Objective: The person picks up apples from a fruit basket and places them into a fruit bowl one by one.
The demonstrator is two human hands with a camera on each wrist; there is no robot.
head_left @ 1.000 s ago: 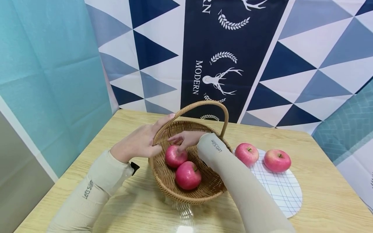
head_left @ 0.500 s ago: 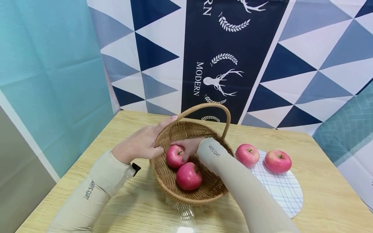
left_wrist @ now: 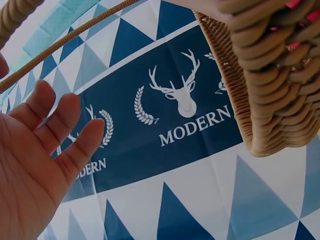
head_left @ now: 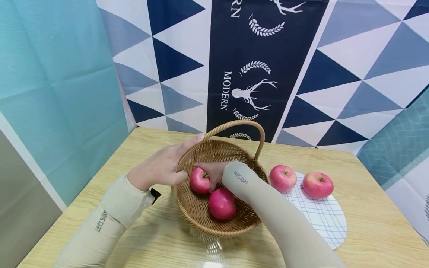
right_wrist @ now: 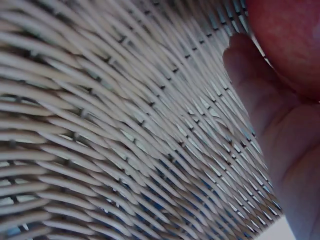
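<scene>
While the brown, rounded, woven wicker basket [head_left: 192,208] stands on the pale wood-grain table [head_left: 372,216]: we steady it with one hand and work inside it with the other.
Left hand: our bare left hand [head_left: 159,167] holds one side of the tan, wrapped, arched handle [head_left: 262,137] between thumb and forefinger; in the left wrist view, its other fingers lie loose.
Right hand: our bare right hand [head_left: 215,171] reaches over the rim, thumb and fingers grasping the red, round, glossy apple [head_left: 198,182] in the basket's left half.
Neighbouring fruit: the deep-pink, smooth, round apple [head_left: 222,204] lies nearer to us in the basket, just beside our right thumb.
Oval board: the white, flat oval board with blue grid lines [head_left: 330,223] lies right of the basket, with a pink-red round apple [head_left: 283,178] at its far edge and a yellow-flushed pink apple [head_left: 318,185] further right.
Step in hand: we judge it to be handling the grasped apple inside the basket; whether we are picking it up or placing it, we cannot tell.
Next move: if lifting, we should firm the grip and clear the neighbouring fruit and handle; if placing, we should seat the apple on the wicker before parting our fingers.
</scene>
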